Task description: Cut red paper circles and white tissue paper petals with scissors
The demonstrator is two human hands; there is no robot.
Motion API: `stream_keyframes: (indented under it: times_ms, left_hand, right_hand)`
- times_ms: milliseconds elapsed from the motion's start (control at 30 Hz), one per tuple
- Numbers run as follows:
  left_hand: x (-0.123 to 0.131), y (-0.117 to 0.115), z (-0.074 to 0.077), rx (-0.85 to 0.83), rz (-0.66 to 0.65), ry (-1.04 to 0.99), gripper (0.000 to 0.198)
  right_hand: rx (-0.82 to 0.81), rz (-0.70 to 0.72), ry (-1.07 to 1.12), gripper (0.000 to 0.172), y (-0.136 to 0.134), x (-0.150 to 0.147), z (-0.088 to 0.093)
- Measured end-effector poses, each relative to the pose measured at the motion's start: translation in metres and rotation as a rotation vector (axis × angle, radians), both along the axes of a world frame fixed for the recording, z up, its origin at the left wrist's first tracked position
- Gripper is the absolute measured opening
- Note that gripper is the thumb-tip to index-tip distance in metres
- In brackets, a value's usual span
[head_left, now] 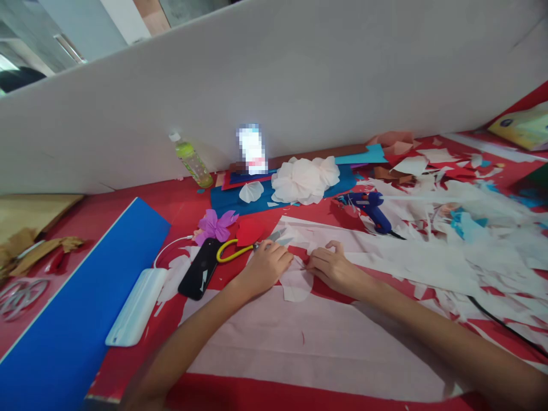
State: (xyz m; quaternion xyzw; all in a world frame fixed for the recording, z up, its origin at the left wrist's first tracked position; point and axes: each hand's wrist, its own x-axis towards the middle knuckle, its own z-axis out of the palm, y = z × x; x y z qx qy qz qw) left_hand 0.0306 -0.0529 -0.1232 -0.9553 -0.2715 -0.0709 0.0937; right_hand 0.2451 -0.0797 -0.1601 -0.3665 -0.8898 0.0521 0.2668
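Observation:
A pale pink paper piece (297, 287) with a rounded edge lies between my hands, over the red table. My left hand (269, 265) is closed, its fingertips pinching the piece's upper left edge. Opposite it, my right hand (331, 266) pinches the upper right edge, with one finger curled up. Yellow-handled scissors (229, 254) lie just beyond my left hand, which partly covers them. A large pale paper sheet (299, 342) spreads under my forearms. Farther back, pale paper flowers (303, 180) and a loose petal (251, 192) rest on blue paper.
A blue glue gun (368, 205) lies among paper scraps (445, 228) at right. To the left are a black phone (199, 268), a purple paper flower (215, 226), a white power bank (137, 307) and a blue board (85, 308). A bottle (194, 162) and lit screen (252, 148) stand behind.

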Motion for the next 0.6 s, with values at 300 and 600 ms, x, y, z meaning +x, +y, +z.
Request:
stream_keyframes:
  times_ms: [300, 600]
  left_hand:
    - [0.003, 0.001, -0.015, -0.011, 0.042, -0.047, 0.024]
    - [0.002, 0.002, -0.014, 0.018, 0.037, 0.011, 0.024]
  right_hand:
    - [-0.001, -0.012, -0.017, 0.036, 0.0, 0.0, 0.001]
    - [-0.018, -0.017, -0.032, 0.035, 0.0, 0.0, 0.002]
